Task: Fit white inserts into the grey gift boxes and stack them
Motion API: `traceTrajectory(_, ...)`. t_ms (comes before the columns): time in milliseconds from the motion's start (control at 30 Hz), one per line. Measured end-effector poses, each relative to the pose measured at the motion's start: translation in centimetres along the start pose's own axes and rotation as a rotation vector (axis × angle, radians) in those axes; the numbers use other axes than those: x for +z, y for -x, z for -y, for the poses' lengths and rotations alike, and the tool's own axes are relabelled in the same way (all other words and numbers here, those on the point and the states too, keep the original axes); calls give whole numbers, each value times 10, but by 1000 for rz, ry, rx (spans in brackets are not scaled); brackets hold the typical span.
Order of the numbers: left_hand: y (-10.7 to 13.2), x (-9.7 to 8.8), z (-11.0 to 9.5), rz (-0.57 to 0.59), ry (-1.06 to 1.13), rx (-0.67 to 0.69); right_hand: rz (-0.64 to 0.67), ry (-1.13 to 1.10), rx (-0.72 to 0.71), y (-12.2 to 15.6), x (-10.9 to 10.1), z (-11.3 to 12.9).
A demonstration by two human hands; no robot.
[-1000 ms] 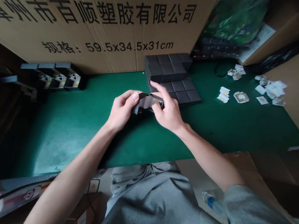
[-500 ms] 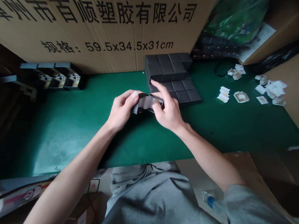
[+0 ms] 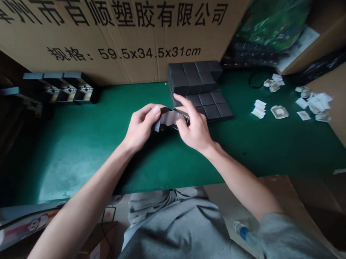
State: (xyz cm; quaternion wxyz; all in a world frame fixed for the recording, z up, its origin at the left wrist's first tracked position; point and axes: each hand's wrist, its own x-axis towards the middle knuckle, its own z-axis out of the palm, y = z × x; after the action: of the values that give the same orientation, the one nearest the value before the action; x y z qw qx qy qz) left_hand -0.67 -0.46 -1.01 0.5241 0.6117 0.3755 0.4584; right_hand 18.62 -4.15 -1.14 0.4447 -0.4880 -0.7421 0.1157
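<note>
Between my hands, above the green table, is a small dark box point(image 3: 170, 118) that looks opened out, its greyish inside facing me. My left hand point(image 3: 142, 125) is closed on its left part, thumb on top. On the right end, my right hand point(image 3: 195, 128) grips it with the thumb pressed at the inside, while the index finger stretches forward. Fingers hide much of the box's underside. Just beyond my right hand stand several closed black boxes point(image 3: 191, 77), stacked in rows. At the far left, three open black boxes point(image 3: 69, 87) with metallic fittings inside stand side by side.
A large printed carton point(image 3: 119, 34) walls off the back of the green table point(image 3: 110, 169). White paper pieces point(image 3: 316, 103) lie scattered at the right, near a black cord loop point(image 3: 255, 80). Below the table edge, a plastic bottle point(image 3: 245, 233) lies on the floor.
Almost nothing differs. My right index finger has shifted very slightly to the left; both hands keep hold of the box in the same place.
</note>
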Motion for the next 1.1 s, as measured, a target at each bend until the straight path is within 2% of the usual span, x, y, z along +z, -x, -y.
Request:
traceTrajectory(400,-2,2,1,-25,28,-1,-3,-29,25,-2,-8,8)
traceTrajectory(567,-5,2,6,-54,84,1,-152,-14,57,-12,-24,-6)
traceTrajectory(667,-6,2,7,-60,113,-15,-259,62,112,-15,-52,-29)
traceTrajectory(800,-6,2,5,-62,124,-27,-352,328,263,0,-109,-79)
traceTrajectory(900,-5,1,4,-51,139,-25,-342,643,370,29,-156,-123)
traceTrajectory(967,-5,0,4,-54,155,-23,-341,709,444,53,-181,-150)
traceTrajectory(1000,-5,0,5,-53,158,-24,-368,705,483,64,-191,-161)
traceTrajectory(1067,-5,1,5,-50,158,-27,-247,697,509,83,-202,-176)
traceTrajectory(1100,-5,1,5,-46,153,-30,-237,704,510,89,-204,-181)
